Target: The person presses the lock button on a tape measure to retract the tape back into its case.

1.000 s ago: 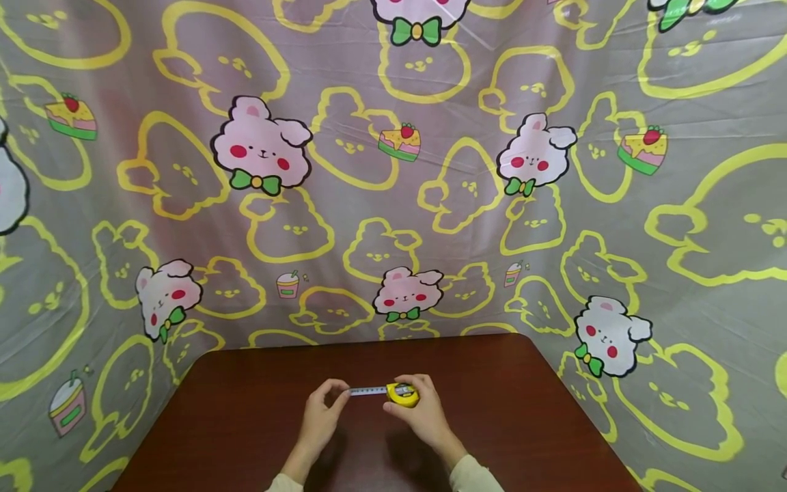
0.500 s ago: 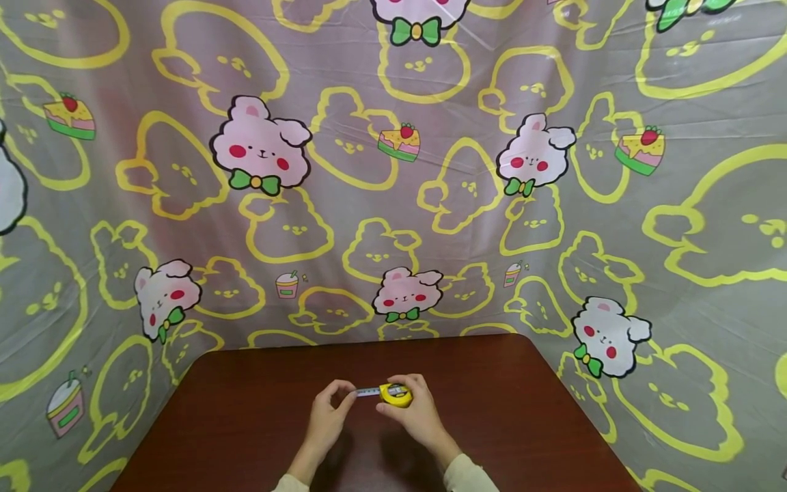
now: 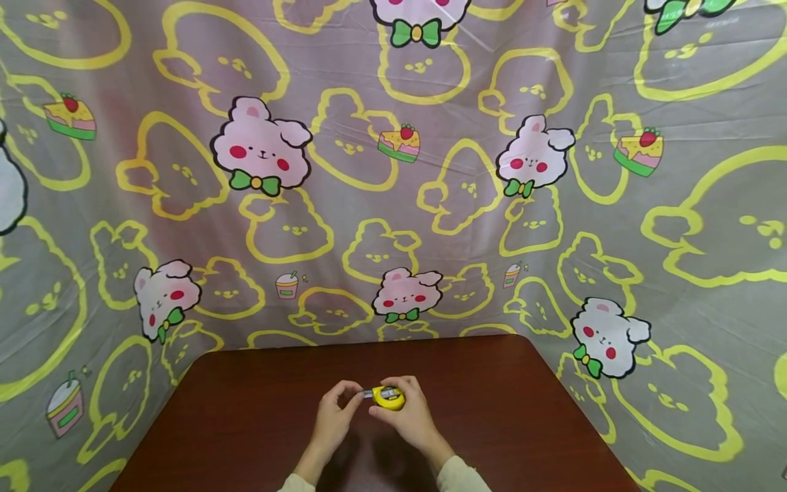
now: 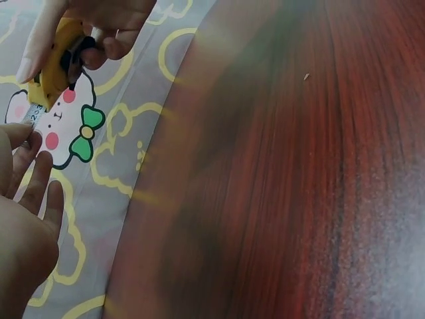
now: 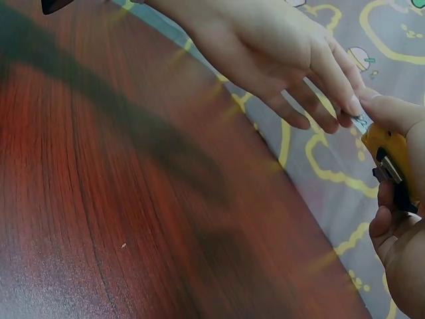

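Note:
A yellow and black tape measure (image 3: 389,397) is gripped in my right hand (image 3: 413,418), held up above the brown table. A short bit of its white blade (image 3: 367,394) sticks out to the left of the case. My left hand (image 3: 333,415) pinches the end of that blade between thumb and index finger. The left wrist view shows the blade's printed numbers beside the yellow case (image 4: 54,66), and the other fingers of the left hand (image 4: 30,219) spread loosely. In the right wrist view a black clip shows on the underside of the case (image 5: 388,156).
The dark wood table (image 3: 246,403) reaches back to a grey curtain (image 3: 344,205) printed with yellow outlines and white rabbits, which stands around its back and sides. A tiny pale speck (image 4: 306,76) lies on the tabletop. Shadows of both arms fall across the wood.
The exposed blade has grown much shorter. The two hands have drawn together, the left moving right and the right moving left with the tape measure.

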`<state>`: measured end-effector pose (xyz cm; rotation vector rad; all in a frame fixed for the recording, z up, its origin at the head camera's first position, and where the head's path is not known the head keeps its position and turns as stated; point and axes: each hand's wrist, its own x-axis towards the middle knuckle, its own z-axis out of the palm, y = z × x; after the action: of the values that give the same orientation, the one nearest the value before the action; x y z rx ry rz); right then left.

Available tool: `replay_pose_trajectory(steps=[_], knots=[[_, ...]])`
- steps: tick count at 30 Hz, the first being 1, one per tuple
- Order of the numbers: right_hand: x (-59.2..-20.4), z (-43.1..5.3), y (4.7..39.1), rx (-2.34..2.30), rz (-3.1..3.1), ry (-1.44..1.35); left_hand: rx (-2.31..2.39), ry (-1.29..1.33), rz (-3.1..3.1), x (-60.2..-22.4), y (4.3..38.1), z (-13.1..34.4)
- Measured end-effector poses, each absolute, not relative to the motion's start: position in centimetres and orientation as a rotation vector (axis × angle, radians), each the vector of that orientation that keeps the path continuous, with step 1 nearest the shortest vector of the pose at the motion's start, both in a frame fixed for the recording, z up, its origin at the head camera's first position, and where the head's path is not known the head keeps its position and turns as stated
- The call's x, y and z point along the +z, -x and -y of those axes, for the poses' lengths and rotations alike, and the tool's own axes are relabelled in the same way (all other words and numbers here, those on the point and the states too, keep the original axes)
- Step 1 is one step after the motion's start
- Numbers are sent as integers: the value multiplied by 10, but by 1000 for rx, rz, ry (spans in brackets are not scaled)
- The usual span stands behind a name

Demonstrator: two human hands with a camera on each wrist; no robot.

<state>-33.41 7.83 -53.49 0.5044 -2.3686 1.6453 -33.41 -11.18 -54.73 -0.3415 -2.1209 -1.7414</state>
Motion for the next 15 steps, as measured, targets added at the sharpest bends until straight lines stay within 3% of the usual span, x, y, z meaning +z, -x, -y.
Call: replay_pose_trajectory(steps=[15], knots=[[-534, -73, 333, 1633, 2365, -504, -1721, 386, 2153, -544, 335, 105]])
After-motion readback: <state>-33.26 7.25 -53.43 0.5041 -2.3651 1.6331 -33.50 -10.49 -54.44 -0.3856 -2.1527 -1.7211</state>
